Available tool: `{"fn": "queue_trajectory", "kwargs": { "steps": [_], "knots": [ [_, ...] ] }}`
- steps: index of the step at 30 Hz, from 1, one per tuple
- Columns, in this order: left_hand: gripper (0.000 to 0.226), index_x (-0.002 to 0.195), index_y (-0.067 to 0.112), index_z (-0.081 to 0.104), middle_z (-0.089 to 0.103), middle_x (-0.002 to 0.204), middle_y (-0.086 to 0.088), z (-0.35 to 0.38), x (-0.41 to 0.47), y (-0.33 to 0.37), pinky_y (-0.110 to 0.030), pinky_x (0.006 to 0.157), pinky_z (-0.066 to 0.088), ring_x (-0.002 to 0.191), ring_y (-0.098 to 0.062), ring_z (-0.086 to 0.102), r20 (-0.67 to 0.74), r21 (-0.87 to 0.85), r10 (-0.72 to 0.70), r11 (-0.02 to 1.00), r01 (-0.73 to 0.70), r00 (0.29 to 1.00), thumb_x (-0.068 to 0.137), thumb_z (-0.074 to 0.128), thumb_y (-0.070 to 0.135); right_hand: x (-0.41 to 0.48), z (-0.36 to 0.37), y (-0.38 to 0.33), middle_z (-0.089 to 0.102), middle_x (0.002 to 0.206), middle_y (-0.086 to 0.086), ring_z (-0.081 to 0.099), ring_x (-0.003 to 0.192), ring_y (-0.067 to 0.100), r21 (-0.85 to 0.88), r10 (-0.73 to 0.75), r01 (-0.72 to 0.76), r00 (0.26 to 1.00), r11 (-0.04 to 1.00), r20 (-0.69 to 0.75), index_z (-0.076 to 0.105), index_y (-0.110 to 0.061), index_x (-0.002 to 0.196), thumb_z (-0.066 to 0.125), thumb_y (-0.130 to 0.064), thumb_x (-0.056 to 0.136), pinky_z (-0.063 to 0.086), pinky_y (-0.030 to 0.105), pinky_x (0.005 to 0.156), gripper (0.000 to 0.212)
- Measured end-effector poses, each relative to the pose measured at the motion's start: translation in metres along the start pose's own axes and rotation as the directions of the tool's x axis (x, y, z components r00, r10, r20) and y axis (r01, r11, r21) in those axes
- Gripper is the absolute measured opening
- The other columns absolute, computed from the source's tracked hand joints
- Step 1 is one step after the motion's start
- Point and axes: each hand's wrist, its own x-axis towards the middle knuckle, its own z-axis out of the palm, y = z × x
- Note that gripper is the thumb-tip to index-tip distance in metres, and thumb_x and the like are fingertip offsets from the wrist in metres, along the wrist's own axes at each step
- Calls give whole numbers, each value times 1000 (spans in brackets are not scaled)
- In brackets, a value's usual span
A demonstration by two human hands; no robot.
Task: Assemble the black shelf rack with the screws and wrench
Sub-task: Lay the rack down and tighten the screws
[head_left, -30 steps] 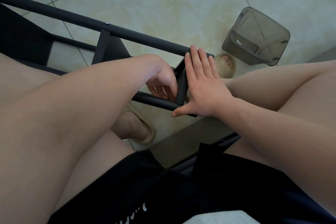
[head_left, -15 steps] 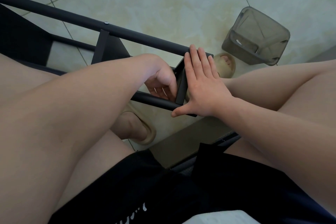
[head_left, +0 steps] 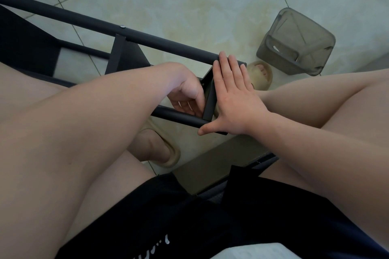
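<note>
The black shelf rack lies on its side on the tiled floor; its upper tube (head_left: pixel 168 45) and lower tube (head_left: pixel 179 116) run towards me from the left. A black end panel (head_left: pixel 210 99) joins the two tubes. My right hand (head_left: pixel 233 99) lies flat against the panel's outer face, fingers straight, thumb along the lower tube's end. My left hand (head_left: pixel 187 94) is curled against the panel's inner side; what its fingers pinch is hidden. A screw head (head_left: pixel 122 26) shows on the upper tube. No wrench is visible.
A grey translucent plastic bin (head_left: pixel 294 42) lies tipped on the floor at the right. My feet in beige slippers (head_left: pixel 164 151) (head_left: pixel 260 75) sit under and beside the rack. Another black shelf panel (head_left: pixel 126 59) and a dark panel (head_left: pixel 27 48) stand further left.
My left hand has shifted very slightly against the inner side of the panel. My right hand stays pressed flat on it.
</note>
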Motion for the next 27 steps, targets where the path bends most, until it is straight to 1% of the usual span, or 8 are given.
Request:
{"fn": "queue_trajectory", "kwargs": {
  "steps": [2,5,9,12,15,17,23,27],
  "knots": [
    [10,99,16,71,70,83,4,-1,-1,1,-26,75,49,75,-10,62,7,0,4,1000,-4,1000,90,67,15,0,0,0,-30,163,18,-27,152,34,2,0,0,1000,1000,1,-19,0,156,59,-96,52,-20,44,120,162],
    [15,104,13,70,69,87,1,-3,0,1,-26,77,49,76,-11,63,20,-17,15,1000,-15,1000,90,66,11,0,0,0,-31,163,17,-28,151,34,3,0,0,1000,1000,5,-20,-1,156,59,-97,52,-20,43,120,162],
    [8,95,16,72,71,81,4,-1,-1,-1,-26,75,50,73,-9,64,21,-38,26,999,-25,999,89,68,17,0,0,0,-31,163,17,-27,151,34,2,2,-2,1000,1000,1,-20,-1,156,58,-97,52,-21,43,119,161],
    [7,94,16,71,70,79,4,0,1,-1,-25,73,49,73,-10,62,-3,-14,14,1000,-14,1000,88,70,18,0,0,0,-31,163,17,-28,151,34,6,0,0,1000,1000,1,-21,-1,156,58,-97,53,-22,42,119,161],
    [2,90,13,71,68,77,2,1,2,2,-21,68,47,69,-9,60,-7,-30,9,1000,-9,1000,89,68,13,0,-1,0,-31,163,17,-28,151,34,7,-2,2,1000,1000,2,-20,-1,156,60,-96,53,-23,42,119,162],
    [4,88,12,70,68,74,1,1,2,4,-20,66,46,67,-9,59,-10,-40,16,999,-16,1000,89,67,9,0,-1,-1,-30,163,18,-27,152,34,10,-2,2,1000,1000,1,-18,0,156,62,-95,53,-22,42,119,162],
    [14,88,10,69,66,76,-3,1,2,3,-21,67,48,68,-11,60,-3,-87,41,995,-41,999,91,61,-1,0,-1,0,-31,163,17,-28,151,34,8,0,0,1000,1000,5,-20,-1,156,60,-96,53,-21,43,119,162],
    [9,92,15,71,68,79,1,1,1,1,-26,71,49,71,-11,62,6,-61,33,998,-33,999,90,64,9,1,-1,0,-30,163,17,-27,152,34,13,-1,1,1000,1000,1,-19,-1,156,60,-96,52,-21,43,119,162]
  ]
}}
